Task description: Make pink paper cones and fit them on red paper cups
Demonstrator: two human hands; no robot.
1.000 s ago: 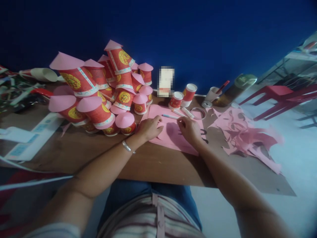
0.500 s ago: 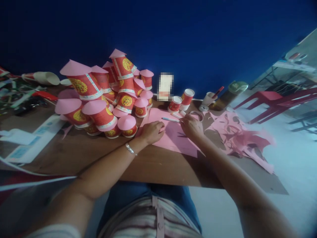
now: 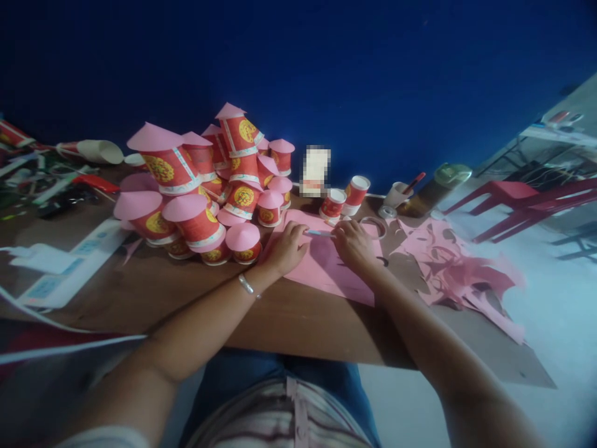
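Observation:
A light blue and white pen (image 3: 321,234) lies crosswise between my two hands, just above a pink paper sheet (image 3: 317,274). My right hand (image 3: 357,247) is closed round the pen's right end. At its left end, the curled fingers of my left hand (image 3: 290,250) pinch the tip. Several red paper cups with gold emblems and pink cone tops (image 3: 191,221) stand stacked to the left of my left hand. Two red cups without tops, a nearer one (image 3: 333,204) and a farther one (image 3: 357,194), stand beyond the sheet.
Pink paper scraps (image 3: 459,264) heap up at the right. Behind my right hand lies a tape roll (image 3: 375,228); farther back are a white cup with a red pen (image 3: 396,194) and a bottle (image 3: 441,186). A power strip (image 3: 69,267) sits left. Red stools (image 3: 504,198) stand beyond the table.
My left hand has moved up and right to the pen's left end and closed on it. My right hand has shifted slightly left. The whole view has tilted a little.

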